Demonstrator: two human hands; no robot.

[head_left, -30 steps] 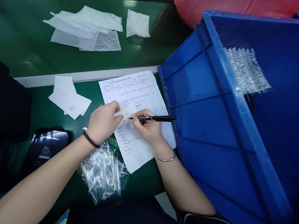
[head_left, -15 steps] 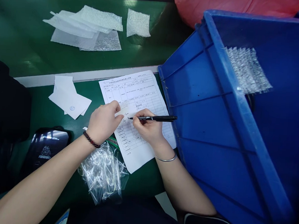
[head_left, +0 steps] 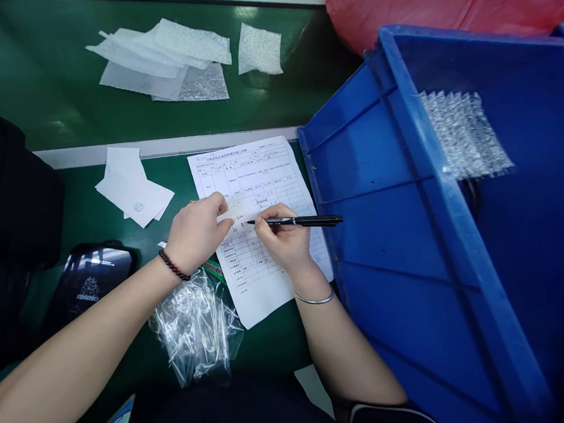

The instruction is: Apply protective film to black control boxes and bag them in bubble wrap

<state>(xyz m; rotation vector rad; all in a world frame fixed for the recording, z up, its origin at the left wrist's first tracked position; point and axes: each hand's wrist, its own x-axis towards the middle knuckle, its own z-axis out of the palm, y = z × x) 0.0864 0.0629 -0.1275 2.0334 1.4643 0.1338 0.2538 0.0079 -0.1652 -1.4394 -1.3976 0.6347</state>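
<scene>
A printed form (head_left: 266, 294) with a table grid and handwriting lies at a slant on the green bench. On top of it is a small white paper slip (head_left: 240, 210) with a few handwritten characters. My left hand (head_left: 198, 228) is bent over the slip, its curled fingers holding it against the form, thumb near the writing. My right hand (head_left: 284, 237) is closed around a black pen (head_left: 305, 220), whose tip is at the slip's writing. The pen's barrel points right, toward the blue bin. Part of the slip is hidden under my left fingers.
A large blue bin (head_left: 405, 246) stands tilted at right, bubble wrap (head_left: 466, 134) inside. Clear plastic bags (head_left: 196, 328) lie below my left wrist, white cards (head_left: 136, 188) at left, near a black RHINO-marked object (head_left: 91, 275). Bubble pouches (head_left: 177, 59) lie farther back; a red bag (head_left: 445, 17) behind.
My right hand and the pen have shifted slightly to the right. My left hand stays on the slip. The whole view has moved a little.
</scene>
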